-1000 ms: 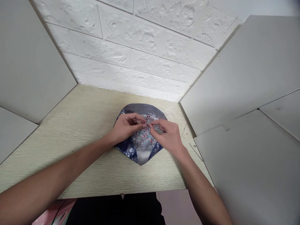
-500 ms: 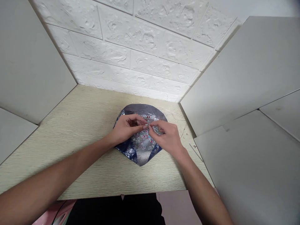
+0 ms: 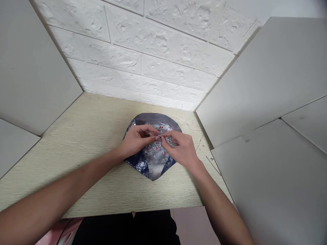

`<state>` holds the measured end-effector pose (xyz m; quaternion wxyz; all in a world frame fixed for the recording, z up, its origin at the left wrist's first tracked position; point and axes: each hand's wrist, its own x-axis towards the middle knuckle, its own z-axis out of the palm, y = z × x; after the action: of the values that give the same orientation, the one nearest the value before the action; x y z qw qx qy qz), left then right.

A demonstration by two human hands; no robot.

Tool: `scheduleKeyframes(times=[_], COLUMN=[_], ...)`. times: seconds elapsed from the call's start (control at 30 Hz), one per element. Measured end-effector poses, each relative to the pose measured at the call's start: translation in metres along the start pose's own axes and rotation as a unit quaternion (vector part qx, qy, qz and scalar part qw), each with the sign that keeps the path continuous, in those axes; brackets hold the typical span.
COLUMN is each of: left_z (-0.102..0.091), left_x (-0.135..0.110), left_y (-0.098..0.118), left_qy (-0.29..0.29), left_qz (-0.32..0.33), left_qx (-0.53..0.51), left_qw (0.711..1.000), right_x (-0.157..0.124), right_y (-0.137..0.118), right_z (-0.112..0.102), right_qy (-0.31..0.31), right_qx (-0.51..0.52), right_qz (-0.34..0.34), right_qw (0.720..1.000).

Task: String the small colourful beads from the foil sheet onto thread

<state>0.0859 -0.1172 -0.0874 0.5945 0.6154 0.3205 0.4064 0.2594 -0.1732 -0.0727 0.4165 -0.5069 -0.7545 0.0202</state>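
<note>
A dark blue sheet with a rose print (image 3: 143, 165) lies opened on the light wooden table (image 3: 89, 136), holding a heap of tiny silver, pink and teal beads (image 3: 155, 151). Above the heap my left hand (image 3: 136, 139) and my right hand (image 3: 180, 149) meet fingertip to fingertip. Both hands are pinched shut on something very small where they touch; I cannot make out what it is. A thin clear thread seems to trail off to the right of the sheet.
A white brick-pattern wall (image 3: 153, 54) stands behind the table. Grey panels close in the left side (image 3: 30, 75) and the right side (image 3: 268, 85). A few stray beads and thread lie on the table near the right panel (image 3: 204, 146).
My right hand has crept slightly left toward the left hand, closing the gap between the fingertips. Nothing else has moved.
</note>
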Motion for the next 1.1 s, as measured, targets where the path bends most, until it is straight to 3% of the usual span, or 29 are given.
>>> scheduleKeyframes(times=[1.1], left_z=[0.0015], left_x=[-0.0011], left_y=[0.0030], left_qy=[-0.017], left_qz=[0.015], left_qx=[0.013], left_qw=[1.000], right_x=[-0.0009], right_y=[0.0014], right_z=[0.0002], right_qy=[-0.074], right_qx=[-0.050], right_qz=[0.036], right_qw=[0.995])
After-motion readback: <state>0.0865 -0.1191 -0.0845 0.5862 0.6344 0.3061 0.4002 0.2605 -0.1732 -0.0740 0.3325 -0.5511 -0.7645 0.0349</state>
